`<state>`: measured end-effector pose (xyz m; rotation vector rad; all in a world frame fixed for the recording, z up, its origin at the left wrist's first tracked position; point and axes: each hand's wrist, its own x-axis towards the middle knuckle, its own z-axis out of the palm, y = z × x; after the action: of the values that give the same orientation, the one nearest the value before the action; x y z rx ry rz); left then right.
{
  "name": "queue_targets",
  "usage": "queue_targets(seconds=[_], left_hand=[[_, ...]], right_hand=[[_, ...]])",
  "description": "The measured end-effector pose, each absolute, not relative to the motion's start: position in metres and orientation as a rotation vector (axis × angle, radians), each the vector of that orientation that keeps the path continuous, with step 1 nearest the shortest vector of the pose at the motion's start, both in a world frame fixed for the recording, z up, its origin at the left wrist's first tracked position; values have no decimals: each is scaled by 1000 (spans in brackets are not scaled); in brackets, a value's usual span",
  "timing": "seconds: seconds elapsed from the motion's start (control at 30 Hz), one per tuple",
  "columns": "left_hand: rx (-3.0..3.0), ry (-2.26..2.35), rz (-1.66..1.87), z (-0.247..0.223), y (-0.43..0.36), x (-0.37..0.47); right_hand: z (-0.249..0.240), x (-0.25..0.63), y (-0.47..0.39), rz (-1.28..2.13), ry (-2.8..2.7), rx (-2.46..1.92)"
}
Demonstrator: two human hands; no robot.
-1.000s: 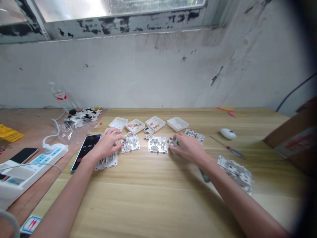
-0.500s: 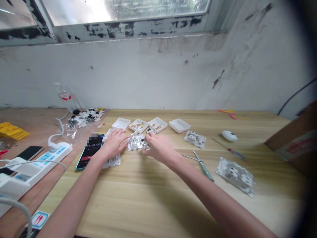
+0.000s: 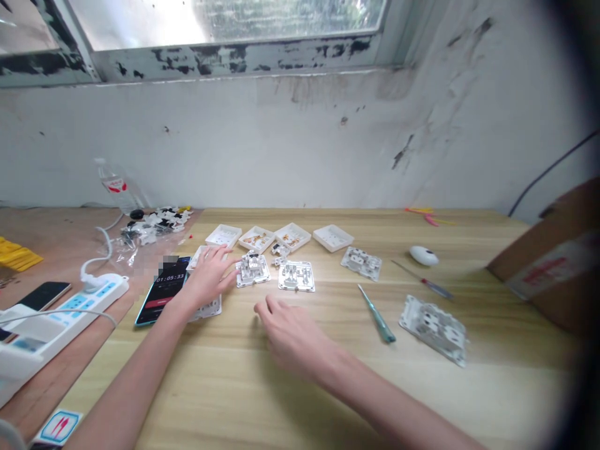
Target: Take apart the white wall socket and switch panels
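My left hand lies flat with spread fingers on a white socket plate, its fingertips touching a second white socket frame. My right hand hovers low over the wooden table in front of another white socket frame, palm down, fingers loosely apart, holding nothing. A row of small white trays with small parts stands behind the frames.
A phone showing a timer lies left of my left hand. A teal screwdriver, a red-handled screwdriver, two more socket bodies, a white puck and a cardboard box are to the right. A power strip sits far left.
My right hand has pulled back from the socket frames toward me and let go of the small part it carried. The middle frame is uncovered. My left hand has stayed in place.
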<state>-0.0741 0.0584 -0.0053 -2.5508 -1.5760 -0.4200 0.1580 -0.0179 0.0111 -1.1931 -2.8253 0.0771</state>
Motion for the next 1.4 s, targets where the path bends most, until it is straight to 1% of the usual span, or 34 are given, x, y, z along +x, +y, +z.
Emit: queue_targets(seconds=[0.23, 0.43, 0.6, 0.77, 0.83, 0.97, 1.17, 1.27, 1.4], left_hand=[[-2650, -1348, -537, 5, 56, -21], [-2795, -1165, -455, 13, 80, 50], [-2841, -1226, -393, 8, 118, 119], [-2817, -1312, -399, -4, 144, 160], [-2806, -1326, -391, -6, 149, 164], [-2793, -1297, -424, -4, 147, 166], [-2996, -908, -369, 0, 136, 186], [-3049, -855, -320, -2, 139, 202], [-3083, -858, -301, 2, 147, 215]], right_hand=[[-9, 182, -9, -186, -2769, -1106], [-7, 227, -14, -333, -2718, -1193], [4, 275, -24, -357, -2573, -1497], [9, 309, -28, -494, -2278, -2020], [6, 317, -24, -471, -2268, -2128], [3, 325, -13, -430, -2287, -2139], [12, 330, -8, -400, -2097, -2178], [11, 326, -17, -216, -2016, -2138], [-1, 314, -30, 75, -2293, -1887]])
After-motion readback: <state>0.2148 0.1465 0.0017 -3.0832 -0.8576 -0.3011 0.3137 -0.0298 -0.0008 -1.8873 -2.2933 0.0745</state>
